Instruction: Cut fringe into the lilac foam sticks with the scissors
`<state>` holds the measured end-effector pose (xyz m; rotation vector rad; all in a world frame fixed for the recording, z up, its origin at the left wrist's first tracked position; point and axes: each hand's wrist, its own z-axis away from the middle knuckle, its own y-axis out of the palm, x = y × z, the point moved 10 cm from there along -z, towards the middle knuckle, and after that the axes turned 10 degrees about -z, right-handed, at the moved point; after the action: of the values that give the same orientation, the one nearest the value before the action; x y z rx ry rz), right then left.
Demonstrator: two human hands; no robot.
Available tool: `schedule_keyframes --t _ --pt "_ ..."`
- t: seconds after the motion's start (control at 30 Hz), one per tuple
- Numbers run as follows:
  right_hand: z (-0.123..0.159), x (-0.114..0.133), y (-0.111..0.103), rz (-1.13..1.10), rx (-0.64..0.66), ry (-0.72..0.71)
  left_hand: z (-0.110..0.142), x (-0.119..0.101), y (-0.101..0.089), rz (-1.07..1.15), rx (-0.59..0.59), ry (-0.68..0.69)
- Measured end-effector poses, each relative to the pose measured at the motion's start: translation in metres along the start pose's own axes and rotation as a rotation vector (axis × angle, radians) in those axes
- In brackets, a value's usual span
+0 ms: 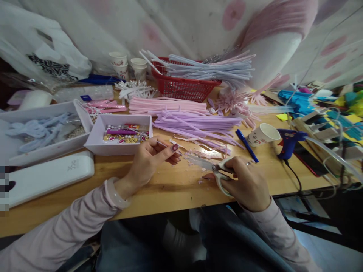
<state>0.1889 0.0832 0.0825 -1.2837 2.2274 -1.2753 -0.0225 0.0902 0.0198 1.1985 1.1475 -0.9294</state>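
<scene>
Seemingly trimming, clamping left fingers (169,151) on a thin strip (162,144), wrapping right fingers (233,164) around the scissors (214,167). Probably needing steady blade alignment.

From here I see a smooth wood tabletop (176,189) with a soft sheen, shiny metal scissor blades (202,162), matt paper cup (263,135), red plastic basket (184,88), and fuzzy lilac stems (195,122).

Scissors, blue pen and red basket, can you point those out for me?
Scissors (214,167): head view, on the pivot.
Blue pen (247,146): head view, middle of the barrel.
Red basket (184,89): head view, front wall.
</scene>
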Motion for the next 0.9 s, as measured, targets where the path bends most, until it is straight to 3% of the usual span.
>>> schedule_keyframes --t 0.4,0.6,0.83,0.9 --pt "-0.001 0.002 -0.006 0.059 -0.042 -0.03 -0.001 0.001 0.001 0.03 0.001 -0.02" --pt "0.004 -0.038 -0.036 0.045 -0.122 0.147 0.0 0.003 -0.006 -0.015 -0.054 -0.026" --pt "0.031 -0.085 -0.071 0.102 -0.024 0.307 0.0 0.002 -0.005 0.021 -0.047 -0.016" --pt "0.046 -0.097 -0.066 0.078 0.125 0.329 0.001 0.002 -0.006 0.017 -0.059 -0.021"
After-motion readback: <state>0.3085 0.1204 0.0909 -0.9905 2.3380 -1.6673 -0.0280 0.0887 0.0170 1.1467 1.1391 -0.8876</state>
